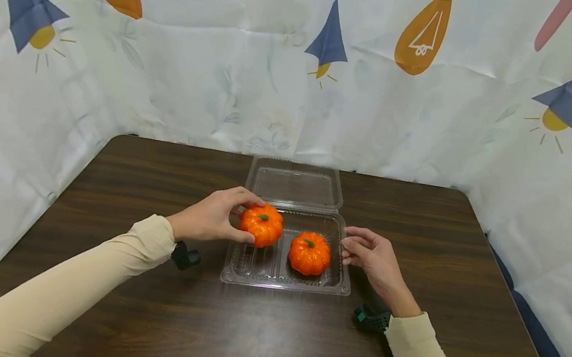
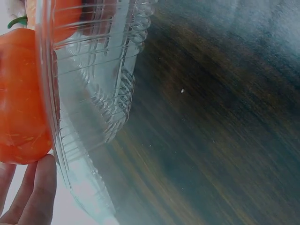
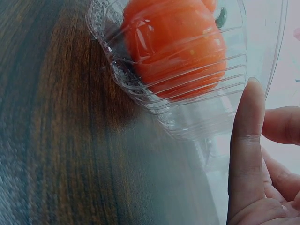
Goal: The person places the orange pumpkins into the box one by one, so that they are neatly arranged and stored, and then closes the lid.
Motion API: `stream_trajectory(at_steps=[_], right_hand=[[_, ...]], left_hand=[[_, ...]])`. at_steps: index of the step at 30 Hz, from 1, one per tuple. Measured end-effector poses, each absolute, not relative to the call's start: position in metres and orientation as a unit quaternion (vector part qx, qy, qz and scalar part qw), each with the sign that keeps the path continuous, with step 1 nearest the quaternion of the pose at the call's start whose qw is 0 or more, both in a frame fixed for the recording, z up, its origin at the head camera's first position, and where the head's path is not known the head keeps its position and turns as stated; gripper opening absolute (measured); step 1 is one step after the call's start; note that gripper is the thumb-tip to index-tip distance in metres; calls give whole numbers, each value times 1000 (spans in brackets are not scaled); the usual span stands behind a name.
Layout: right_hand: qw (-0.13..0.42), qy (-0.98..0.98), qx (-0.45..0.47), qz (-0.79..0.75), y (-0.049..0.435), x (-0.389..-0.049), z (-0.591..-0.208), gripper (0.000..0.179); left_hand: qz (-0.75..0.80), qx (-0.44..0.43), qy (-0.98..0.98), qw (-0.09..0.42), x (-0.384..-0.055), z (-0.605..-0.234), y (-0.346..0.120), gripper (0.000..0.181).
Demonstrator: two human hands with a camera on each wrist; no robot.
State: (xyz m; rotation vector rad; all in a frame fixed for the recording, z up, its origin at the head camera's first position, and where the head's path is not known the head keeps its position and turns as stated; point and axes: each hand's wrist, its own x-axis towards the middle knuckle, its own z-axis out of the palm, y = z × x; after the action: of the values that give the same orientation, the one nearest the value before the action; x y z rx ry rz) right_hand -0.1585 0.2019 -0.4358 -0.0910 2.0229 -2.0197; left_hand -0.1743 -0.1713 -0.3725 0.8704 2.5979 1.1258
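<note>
My left hand [image 1: 214,216] grips an orange toy pumpkin [image 1: 261,225] with a green stem, thumb at the front and fingers behind. This pumpkin is over the left part of a clear plastic container [image 1: 284,285], close to its rim in the left wrist view. A second orange pumpkin [image 1: 310,254] sits in the container's right compartment, seen through the ribbed wall in the right wrist view. At the right rim, my right hand [image 1: 374,260] holds the container's edge between thumb [image 3: 248,122] and fingers.
The container's lid [image 1: 294,184] lies open toward the back of the dark wooden table [image 1: 145,317]. A white curtain [image 1: 194,86] printed with lamps and bulbs hangs along the back and sides. Each wrist wears a dark strap-mounted device [image 1: 186,256].
</note>
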Motion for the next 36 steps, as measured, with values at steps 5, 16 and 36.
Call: stream_trajectory(at_steps=[5,16,36], right_hand=[[138,703,-32,-697,203,-159,-435,46],[138,703,-30,-697,204,-160,-437,46],[141,701,-26,-699,203,-161,-437,46]], left_hand=[[357,303,880,83,-175,-370,-167,61],[290,333,893,85,-179,-369,-158,59],[241,348,898,121,-178,-381,-139,60]])
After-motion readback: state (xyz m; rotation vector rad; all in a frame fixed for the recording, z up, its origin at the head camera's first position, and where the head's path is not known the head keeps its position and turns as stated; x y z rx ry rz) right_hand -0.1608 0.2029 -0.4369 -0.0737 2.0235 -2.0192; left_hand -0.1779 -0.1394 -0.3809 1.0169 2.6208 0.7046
